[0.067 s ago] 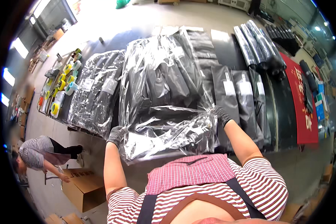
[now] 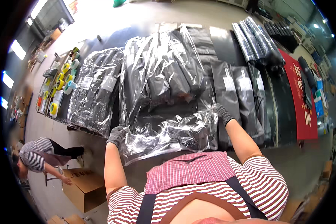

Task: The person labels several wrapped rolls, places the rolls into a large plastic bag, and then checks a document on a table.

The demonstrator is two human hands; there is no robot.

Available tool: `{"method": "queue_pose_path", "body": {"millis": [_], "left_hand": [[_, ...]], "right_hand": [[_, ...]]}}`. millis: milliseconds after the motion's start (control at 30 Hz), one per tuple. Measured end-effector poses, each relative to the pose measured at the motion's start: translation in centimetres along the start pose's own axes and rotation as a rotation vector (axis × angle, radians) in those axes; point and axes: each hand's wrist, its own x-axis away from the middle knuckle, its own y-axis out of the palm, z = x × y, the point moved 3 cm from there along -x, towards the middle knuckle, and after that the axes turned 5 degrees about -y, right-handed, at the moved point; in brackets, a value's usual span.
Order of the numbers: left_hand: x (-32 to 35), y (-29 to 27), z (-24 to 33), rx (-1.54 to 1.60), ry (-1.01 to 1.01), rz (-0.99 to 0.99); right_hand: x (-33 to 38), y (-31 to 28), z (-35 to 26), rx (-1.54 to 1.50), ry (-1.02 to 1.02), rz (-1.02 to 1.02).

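Note:
A large clear plastic bag (image 2: 168, 140) lies in front of me, its loose near end crumpled and shiny. Under or inside its far part are several black wrapped bundles (image 2: 158, 84); the glare hides which. My left hand (image 2: 117, 135), in a dark grey glove, is closed on the bag's near left edge. On the opposite side my right hand (image 2: 223, 114), gloved alike, pinches the bag's right edge. Just beyond that hand are black packages with white labels (image 2: 227, 84).
Left of the bag lies another clear-wrapped black bundle (image 2: 95, 87), then a rack of tape rolls (image 2: 65, 76). Black rolls (image 2: 255, 41) and a red cloth (image 2: 296, 93) are on the right. At lower left a person (image 2: 41, 153) bends by a cardboard box (image 2: 84, 186).
The bag's loose near part has sunk and crumpled lower, baring more of the dark area beyond it. Both hands keep their hold, almost in place.

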Motion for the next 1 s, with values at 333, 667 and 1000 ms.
{"method": "queue_pose_path", "body": {"millis": [333,667,1000], "left_hand": [[6.7,1.2,-9.3,0.398,-0.111,-0.411],[9.2,-0.7,-13.9,0.817,-0.345,-0.513],[9.7,-0.4,-14.9,0.641,-0.33,-0.505]], "right_hand": [[12.9,0.8,2.6,0.87,-0.29,0.301],[19.3,1.0,-1.1,1.915,-0.219,0.317],[16.0,36.0,1.9,0.984,-0.831,-0.336]]}}
